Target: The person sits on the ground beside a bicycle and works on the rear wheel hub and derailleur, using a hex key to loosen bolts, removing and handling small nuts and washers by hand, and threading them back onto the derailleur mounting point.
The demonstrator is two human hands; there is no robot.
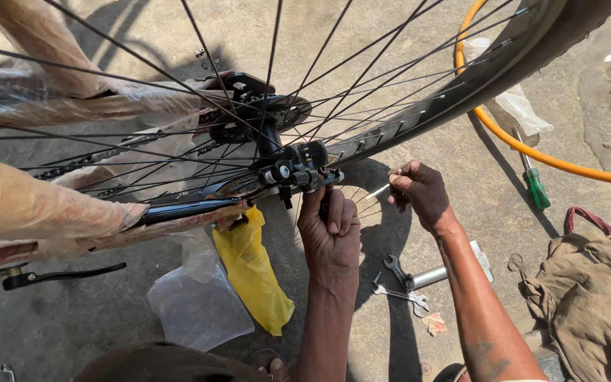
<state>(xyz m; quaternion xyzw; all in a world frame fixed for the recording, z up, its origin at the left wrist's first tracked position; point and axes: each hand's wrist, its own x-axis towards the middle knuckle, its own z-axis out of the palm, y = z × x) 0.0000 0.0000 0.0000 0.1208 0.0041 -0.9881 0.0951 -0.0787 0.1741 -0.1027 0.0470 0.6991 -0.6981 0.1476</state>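
Observation:
A bicycle wheel [419, 113] with black rim and thin spokes fills the top of the view. Its hub [263, 117] and a black brake caliper [298, 170] sit at the middle. My left hand [330, 226] reaches up from below and grips the underside of the caliper. My right hand [419, 191] is just to its right, fingers pinched on a thin silver tool [378, 190] that points toward the caliper. The frame tubes [30, 212] at left are wrapped in paper and clear plastic.
On the concrete lie a yellow plastic bag [256, 276], a clear bag [196, 304], two spanners [397, 283], a metal tube [433, 274], a green-handled screwdriver [535, 185], an orange hose [532, 152], a brown cloth [595, 290] and a black lever [58, 276].

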